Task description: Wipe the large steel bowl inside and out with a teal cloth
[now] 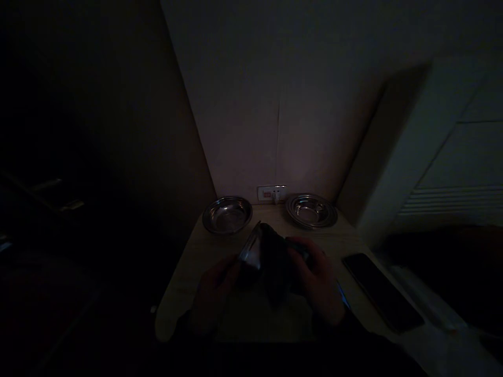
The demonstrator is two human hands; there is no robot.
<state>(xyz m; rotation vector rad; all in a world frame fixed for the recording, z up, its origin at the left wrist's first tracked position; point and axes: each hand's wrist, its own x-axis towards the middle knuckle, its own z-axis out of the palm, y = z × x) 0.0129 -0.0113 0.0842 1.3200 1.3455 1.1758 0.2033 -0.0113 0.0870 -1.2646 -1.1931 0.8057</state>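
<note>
The scene is very dark. Near the table's middle, my left hand (216, 287) is closed on the edge of a shiny, pale-reflecting object (252, 252), tilted up; its kind cannot be made out. My right hand (314, 272) grips a dark, soft-looking cloth (275, 256), which hangs down against the shiny object's right side. Where the cloth and the object touch is lost in shadow. Beyond my hands, a round metal dish (228, 215) lies at the back left of the table, and more metal dishes (312, 212), seemingly stacked, lie at the back right.
The pale wooden table (181, 288) meets a wall with a socket (272, 193) and a plug in it. A black phone-like slab (381, 290) lies on the right. A thin bluish-edged thing (343, 294) shows beside my right wrist. A white slatted panel (451, 157) stands right.
</note>
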